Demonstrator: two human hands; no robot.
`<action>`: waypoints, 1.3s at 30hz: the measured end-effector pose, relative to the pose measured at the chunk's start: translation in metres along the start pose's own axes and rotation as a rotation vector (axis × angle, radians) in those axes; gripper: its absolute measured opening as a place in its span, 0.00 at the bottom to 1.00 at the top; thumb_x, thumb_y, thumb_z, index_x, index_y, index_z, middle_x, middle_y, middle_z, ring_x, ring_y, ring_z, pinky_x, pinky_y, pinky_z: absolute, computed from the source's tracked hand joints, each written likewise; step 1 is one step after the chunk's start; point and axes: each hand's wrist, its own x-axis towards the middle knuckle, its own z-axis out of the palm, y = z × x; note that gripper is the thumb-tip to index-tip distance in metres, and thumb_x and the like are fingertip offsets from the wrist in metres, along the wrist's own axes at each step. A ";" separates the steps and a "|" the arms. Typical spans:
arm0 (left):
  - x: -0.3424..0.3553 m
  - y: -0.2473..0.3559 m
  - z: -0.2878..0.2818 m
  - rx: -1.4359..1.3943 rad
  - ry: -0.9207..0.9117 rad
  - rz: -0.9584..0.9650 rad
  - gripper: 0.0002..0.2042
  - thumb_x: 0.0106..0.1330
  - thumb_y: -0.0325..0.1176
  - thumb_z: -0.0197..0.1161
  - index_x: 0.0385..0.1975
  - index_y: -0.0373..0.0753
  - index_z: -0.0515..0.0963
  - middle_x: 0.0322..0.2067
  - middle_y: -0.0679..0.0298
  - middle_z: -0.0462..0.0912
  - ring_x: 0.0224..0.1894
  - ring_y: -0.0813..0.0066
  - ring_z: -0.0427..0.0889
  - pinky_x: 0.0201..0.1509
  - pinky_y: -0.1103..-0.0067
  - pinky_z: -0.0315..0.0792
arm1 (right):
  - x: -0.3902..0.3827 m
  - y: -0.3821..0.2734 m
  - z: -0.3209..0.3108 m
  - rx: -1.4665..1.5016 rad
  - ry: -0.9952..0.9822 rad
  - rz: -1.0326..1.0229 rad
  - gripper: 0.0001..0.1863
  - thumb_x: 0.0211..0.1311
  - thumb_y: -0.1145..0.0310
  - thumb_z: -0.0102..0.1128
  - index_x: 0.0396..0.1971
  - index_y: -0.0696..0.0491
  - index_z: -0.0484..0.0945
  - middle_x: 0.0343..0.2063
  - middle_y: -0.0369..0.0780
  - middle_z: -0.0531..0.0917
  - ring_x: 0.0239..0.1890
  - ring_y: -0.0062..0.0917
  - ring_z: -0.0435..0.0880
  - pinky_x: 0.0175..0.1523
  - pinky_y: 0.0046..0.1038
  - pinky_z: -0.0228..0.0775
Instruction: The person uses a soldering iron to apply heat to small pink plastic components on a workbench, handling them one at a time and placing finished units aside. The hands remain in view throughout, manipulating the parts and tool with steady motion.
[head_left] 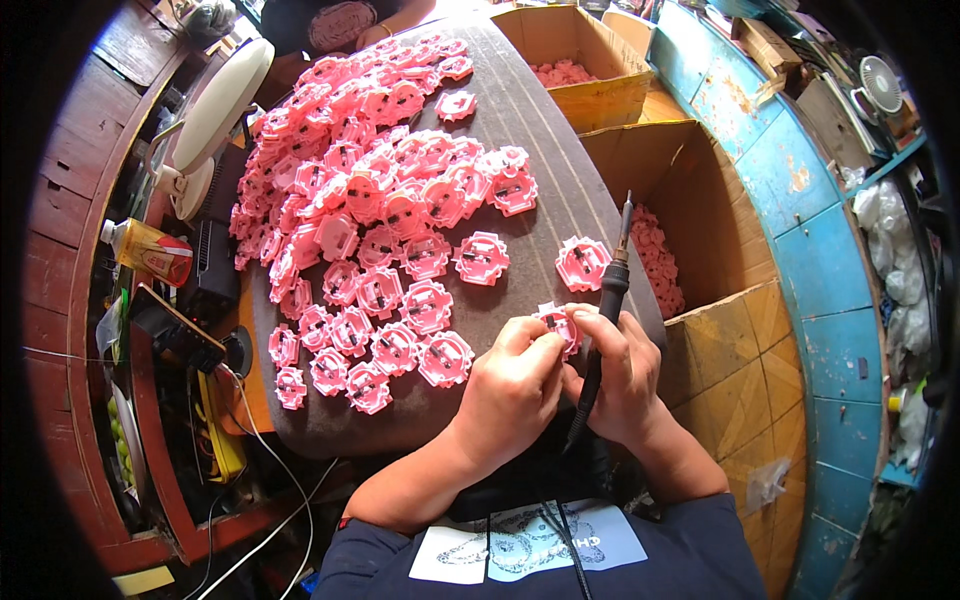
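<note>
Near the table's front edge, my left hand (505,385) is closed, pinching a small pink plastic part (558,328). My right hand (625,375) grips a black soldering iron (613,285) that stands nearly upright, its metal tip pointing away from me. The right fingertips also touch the held part or lie right beside it; its lower portion is hidden by my fingers. Just beyond them lies a single pink part (583,263) with a dark piece across its middle. To the left, several similar parts (425,305) lie separately in front of a large pink heap (350,170).
The parts lie on a dark covered table (560,160). Cardboard boxes (700,190) with pink pieces stand to its right, before blue cabinets (820,260). A white lamp (225,105), a bottle (150,252) and loose cables are on the left. Another person's arm (405,18) shows at the far end.
</note>
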 end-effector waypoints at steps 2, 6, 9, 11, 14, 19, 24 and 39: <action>0.000 0.001 -0.001 -0.001 -0.010 -0.009 0.12 0.60 0.18 0.69 0.45 0.30 0.83 0.43 0.48 0.82 0.44 0.50 0.85 0.47 0.66 0.82 | 0.000 0.000 0.000 -0.003 -0.005 0.002 0.31 0.63 0.71 0.70 0.64 0.56 0.70 0.50 0.49 0.87 0.37 0.46 0.85 0.42 0.42 0.77; 0.006 0.002 -0.013 0.024 -0.011 0.004 0.10 0.62 0.19 0.69 0.43 0.30 0.82 0.43 0.49 0.82 0.43 0.52 0.85 0.47 0.66 0.82 | 0.001 -0.003 0.000 -0.026 -0.015 0.006 0.32 0.60 0.73 0.71 0.64 0.55 0.70 0.49 0.49 0.87 0.38 0.47 0.85 0.43 0.43 0.78; 0.021 0.003 -0.043 0.164 0.052 -0.057 0.09 0.64 0.22 0.70 0.42 0.32 0.82 0.42 0.51 0.82 0.39 0.54 0.86 0.44 0.67 0.81 | 0.005 -0.004 0.001 -0.070 -0.052 0.006 0.34 0.57 0.75 0.72 0.64 0.55 0.70 0.49 0.49 0.86 0.39 0.47 0.85 0.43 0.43 0.78; 0.034 -0.009 -0.055 0.369 0.075 -0.048 0.08 0.64 0.25 0.71 0.42 0.34 0.83 0.43 0.51 0.83 0.39 0.53 0.86 0.44 0.66 0.81 | 0.010 -0.001 0.007 -0.071 -0.060 -0.017 0.36 0.53 0.78 0.71 0.64 0.54 0.70 0.47 0.49 0.86 0.39 0.47 0.84 0.43 0.42 0.78; 0.046 -0.024 -0.053 0.522 0.006 -0.090 0.07 0.67 0.30 0.69 0.40 0.35 0.82 0.42 0.50 0.82 0.40 0.50 0.86 0.45 0.63 0.81 | 0.022 0.000 0.008 -0.080 -0.092 -0.037 0.36 0.52 0.78 0.70 0.64 0.54 0.70 0.43 0.49 0.85 0.40 0.47 0.84 0.42 0.43 0.77; 0.051 -0.036 -0.036 0.541 -0.052 -0.113 0.07 0.67 0.29 0.67 0.40 0.34 0.81 0.40 0.49 0.80 0.40 0.48 0.85 0.46 0.61 0.81 | 0.032 0.015 0.003 -0.259 0.041 0.028 0.33 0.58 0.74 0.72 0.64 0.55 0.70 0.37 0.48 0.84 0.38 0.47 0.83 0.42 0.46 0.75; 0.036 -0.009 -0.032 0.360 -0.097 -0.023 0.07 0.65 0.24 0.66 0.40 0.31 0.79 0.39 0.48 0.79 0.39 0.47 0.85 0.43 0.62 0.82 | 0.010 0.002 -0.009 -0.041 0.084 -0.026 0.29 0.60 0.77 0.70 0.61 0.56 0.71 0.45 0.51 0.85 0.39 0.48 0.85 0.42 0.46 0.78; -0.006 0.001 -0.012 0.166 -0.020 0.063 0.09 0.61 0.17 0.65 0.40 0.29 0.77 0.47 0.45 0.78 0.45 0.45 0.83 0.50 0.62 0.81 | -0.009 -0.005 0.003 0.090 -0.012 -0.054 0.24 0.62 0.85 0.67 0.56 0.56 0.72 0.37 0.48 0.83 0.33 0.40 0.83 0.36 0.37 0.77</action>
